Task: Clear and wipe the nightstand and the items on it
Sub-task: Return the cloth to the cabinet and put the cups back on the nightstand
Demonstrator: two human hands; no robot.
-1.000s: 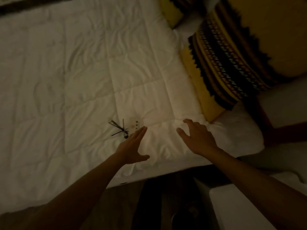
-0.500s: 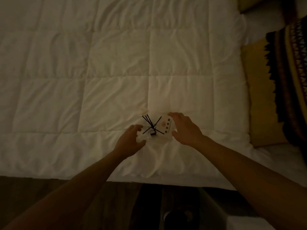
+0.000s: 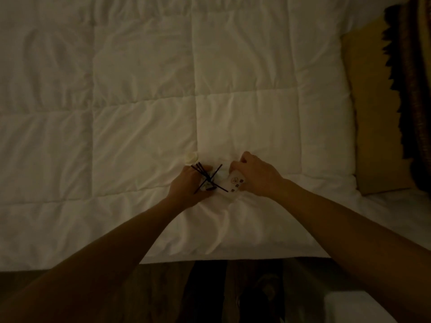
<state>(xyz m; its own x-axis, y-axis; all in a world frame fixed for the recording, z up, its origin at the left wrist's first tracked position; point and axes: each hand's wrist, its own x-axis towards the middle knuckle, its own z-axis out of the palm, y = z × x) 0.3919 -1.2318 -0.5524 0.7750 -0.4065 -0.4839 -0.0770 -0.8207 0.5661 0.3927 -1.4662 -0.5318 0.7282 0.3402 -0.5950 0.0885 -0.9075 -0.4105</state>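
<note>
on the white quilt (image 3: 144,113) our left hand (image 3: 186,185) closes around the dark reed sticks (image 3: 206,178); just right of them, our right hand (image 3: 254,173) grips the small white remote (image 3: 235,184).

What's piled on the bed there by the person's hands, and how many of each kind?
Thin dark sticks: about 5; they cross, so the count is unsure
White remote with buttons: 1, under the right hand
Small white flower-like piece: 1
Small white holder at the sticks' base, by the left hand: 1
Total: about 8
</note>
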